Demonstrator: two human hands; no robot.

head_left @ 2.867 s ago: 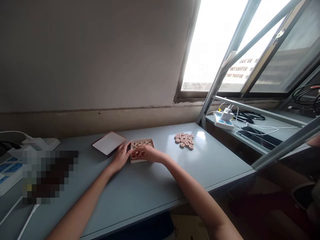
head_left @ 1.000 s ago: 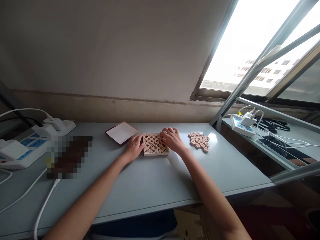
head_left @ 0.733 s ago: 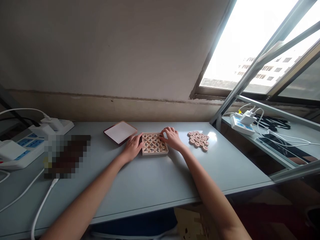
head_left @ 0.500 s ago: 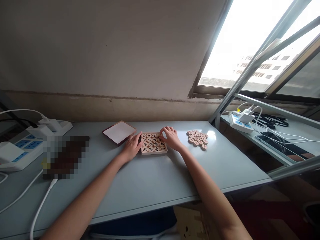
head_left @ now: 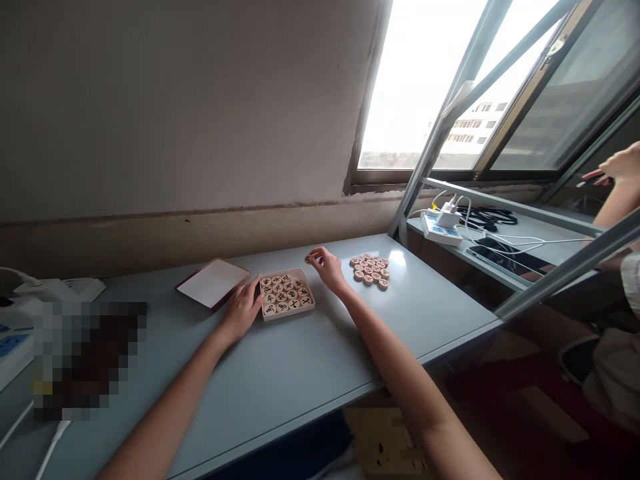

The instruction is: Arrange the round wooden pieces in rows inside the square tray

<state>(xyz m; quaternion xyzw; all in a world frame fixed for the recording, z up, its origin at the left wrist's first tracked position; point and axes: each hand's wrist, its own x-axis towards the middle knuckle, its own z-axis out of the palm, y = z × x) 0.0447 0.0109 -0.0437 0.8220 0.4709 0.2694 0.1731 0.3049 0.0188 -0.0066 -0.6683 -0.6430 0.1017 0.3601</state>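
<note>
A shallow box (head_left: pixel 290 315) holds rows of round wooden xiangqi pieces with dark characters. Its upper right corner has a gap. My left hand (head_left: pixel 243 309) rests at the left edge of the box, fingers stretched out and touching its side. Just above the far right corner, my right hand (head_left: pixel 327 268) pinches one xiangqi piece (head_left: pixel 308 259) between thumb and fingertips. To the right of that hand lies a cluster of xiangqi pieces (head_left: pixel 369 270) with reddish characters. The box lid (head_left: pixel 215 283), white inside with a dark red rim, lies left of the box.
Power strips with plugs and cables stand at the far left, beside a blurred-out dark object (head_left: pixel 95 360). A metal frame (head_left: pixel 425 153) rises at the desk's right end. Beyond it are another power strip (head_left: pixel 440 228), a dark tablet-like device (head_left: pixel 505 257) and another person's arm (head_left: pixel 617 193).
The view has turned right, bringing another person into sight. My right hand has lifted a xiangqi piece from the box's far right corner. My left hand stays at the box's left edge.
</note>
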